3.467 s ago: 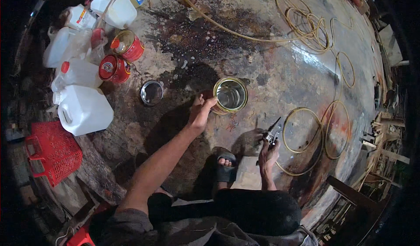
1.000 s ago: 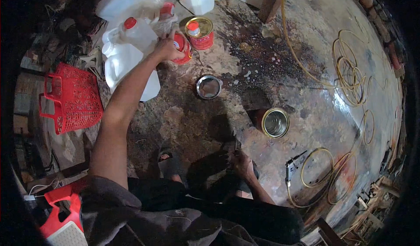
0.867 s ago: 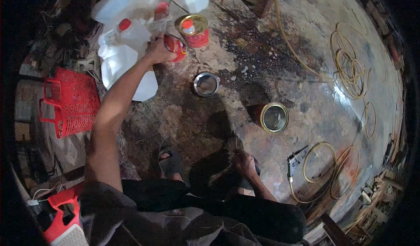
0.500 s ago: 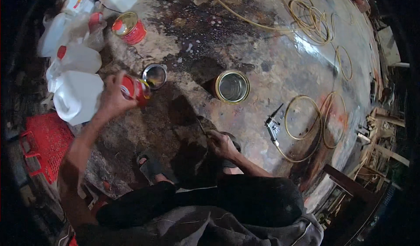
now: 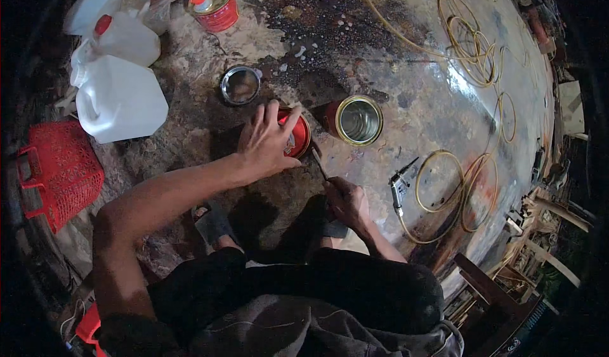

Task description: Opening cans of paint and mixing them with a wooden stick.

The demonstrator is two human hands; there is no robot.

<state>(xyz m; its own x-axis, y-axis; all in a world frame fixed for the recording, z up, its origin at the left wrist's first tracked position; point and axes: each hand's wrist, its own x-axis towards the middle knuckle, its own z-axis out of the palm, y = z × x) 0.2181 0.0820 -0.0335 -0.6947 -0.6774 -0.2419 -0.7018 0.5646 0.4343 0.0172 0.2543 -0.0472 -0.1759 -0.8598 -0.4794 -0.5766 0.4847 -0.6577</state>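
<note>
My left hand (image 5: pixel 266 142) spreads over the top of a red tin can (image 5: pixel 297 135), its fingers curled round the rim. In my closed right hand (image 5: pixel 349 201) is a thin, flat, blade-like tool (image 5: pixel 319 159), its tip against the right edge of the can's rim. Whether the tip sits under the lid I cannot tell. Just to the right stands an open metal can (image 5: pixel 359 121), its shiny inside showing. Beyond my left hand is a small round metal container (image 5: pixel 240 85) with a bright rim.
White plastic jugs (image 5: pixel 124 100) stand at the left, above a red plastic basket (image 5: pixel 60 170). Farther back is another red can (image 5: pixel 214 6) with a red cap on top. A metal air gun (image 5: pixel 398 189) lies at the right on a coiled yellow hose (image 5: pixel 438 182). Wood scraps (image 5: pixel 539 230) edge the floor.
My left hand has carried the red can from beside the jugs to the middle, in front of me. My right hand has brought the thin tool up to the can's rim. The view has shifted.
</note>
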